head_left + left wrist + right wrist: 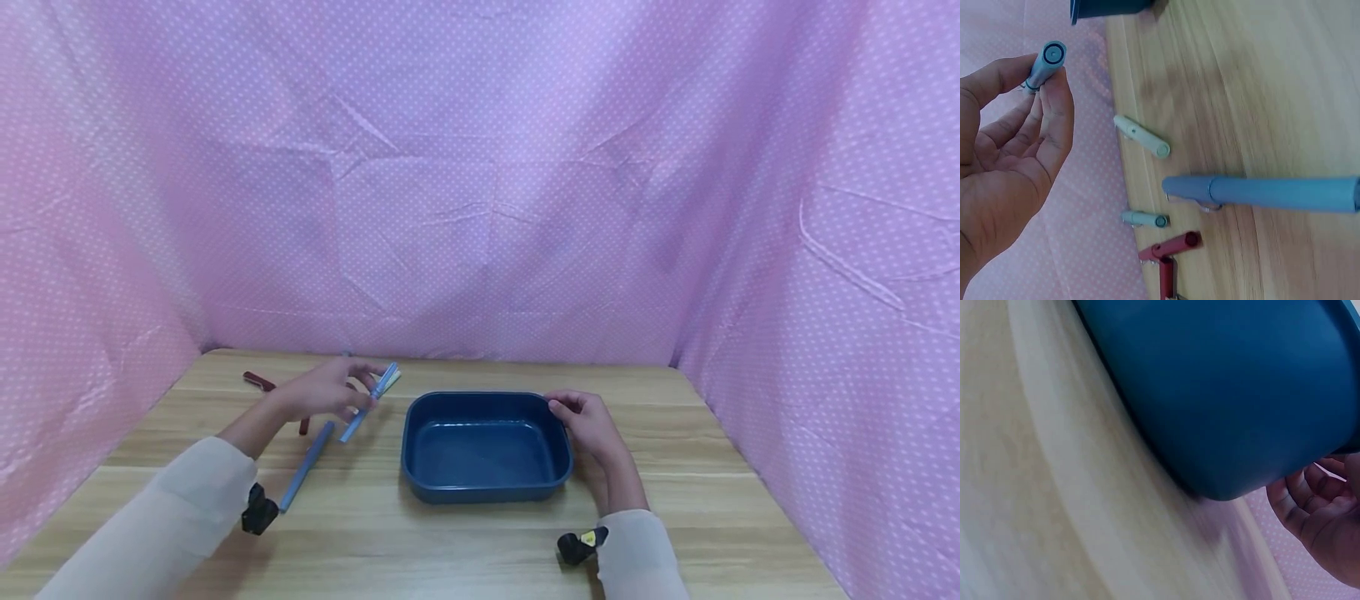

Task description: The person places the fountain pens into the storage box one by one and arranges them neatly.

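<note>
My left hand (pixel 322 390) pinches a light blue pen (pixel 367 408) between thumb and fingers, held above the table to the left of a dark blue rectangular basin (pixel 487 493). In the left wrist view the round end of that pen (pixel 1044 65) faces the camera. The right hand (pixel 588 425) grips the basin's far right corner, thumb on the rim and fingers outside. From the right wrist view the basin's outer wall (pixel 1222 394) fills much of the picture, with curled fingers (pixel 1297 503) beside it. Inside the basin only bare bottom shows.
On the wooden table (pixel 480 550) lie a blue pen (pixel 1266 192), a pale green pen (pixel 1142 136), a teal pen (pixel 1144 219) and two dark red pens, one at the back left (pixel 258 381). Pink dotted cloth (pixel 480 208) hangs around the back and sides.
</note>
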`<act>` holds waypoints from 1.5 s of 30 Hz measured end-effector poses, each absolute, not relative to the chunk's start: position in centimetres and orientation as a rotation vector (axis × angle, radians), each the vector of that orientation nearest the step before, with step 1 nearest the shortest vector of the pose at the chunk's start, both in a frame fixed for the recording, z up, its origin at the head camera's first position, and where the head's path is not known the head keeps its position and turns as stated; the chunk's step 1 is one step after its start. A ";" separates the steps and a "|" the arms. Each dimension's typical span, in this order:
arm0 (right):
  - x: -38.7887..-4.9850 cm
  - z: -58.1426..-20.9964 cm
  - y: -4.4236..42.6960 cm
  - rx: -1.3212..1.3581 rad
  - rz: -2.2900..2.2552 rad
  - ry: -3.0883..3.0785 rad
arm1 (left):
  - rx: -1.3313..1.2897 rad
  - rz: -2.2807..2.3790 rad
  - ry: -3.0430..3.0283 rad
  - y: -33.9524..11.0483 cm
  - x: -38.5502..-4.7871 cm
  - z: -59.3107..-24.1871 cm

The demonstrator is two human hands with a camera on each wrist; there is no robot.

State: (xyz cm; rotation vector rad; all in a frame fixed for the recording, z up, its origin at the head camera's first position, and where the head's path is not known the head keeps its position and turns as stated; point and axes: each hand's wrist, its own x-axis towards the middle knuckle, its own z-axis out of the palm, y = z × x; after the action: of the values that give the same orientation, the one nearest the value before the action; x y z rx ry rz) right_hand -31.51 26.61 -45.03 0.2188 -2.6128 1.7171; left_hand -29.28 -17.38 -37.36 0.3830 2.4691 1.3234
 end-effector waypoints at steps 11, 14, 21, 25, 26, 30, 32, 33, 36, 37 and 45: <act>-31.6 -45.0 26.6 0.219 1.723 -2.613 | 0.440 1.509 2.299 -15.5 -29.2 -38.1; -31.6 -45.1 26.7 0.234 1.714 -2.616 | 0.446 1.530 2.283 -15.0 -29.1 -38.3; -31.6 -45.2 26.9 0.231 1.716 -2.609 | 0.444 1.590 2.210 -13.3 -28.9 -38.6; -31.7 -45.2 26.8 0.232 1.719 -2.612 | 0.433 1.610 2.200 -12.4 -28.8 -38.6; -31.7 -45.2 26.8 0.232 1.718 -2.614 | 0.430 1.614 2.196 -12.2 -28.8 -38.6; -31.6 -45.1 26.8 0.226 1.720 -2.613 | 0.419 1.616 2.198 -11.3 -28.9 -38.4; -31.6 -45.1 26.8 0.222 1.721 -2.612 | 0.408 1.621 2.191 -10.9 -28.9 -38.4; -31.5 -45.1 26.8 0.218 1.723 -2.610 | 0.416 1.617 2.193 -10.7 -29.0 -38.4; -31.5 -45.1 26.8 0.234 1.730 -2.608 | 0.417 1.615 2.186 -10.2 -29.0 -38.5; -31.5 -45.1 26.8 0.235 1.739 -2.605 | 0.422 1.609 2.187 -10.0 -29.0 -38.6; -31.5 -45.0 26.8 0.254 1.741 -2.597 | 0.439 1.623 2.157 -8.6 -29.0 -39.0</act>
State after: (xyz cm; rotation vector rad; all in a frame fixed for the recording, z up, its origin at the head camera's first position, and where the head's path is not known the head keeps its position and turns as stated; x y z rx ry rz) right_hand -31.52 26.82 -45.00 0.2539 -2.5966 1.7414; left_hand -29.03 -8.59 -38.98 0.4393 2.1575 1.6227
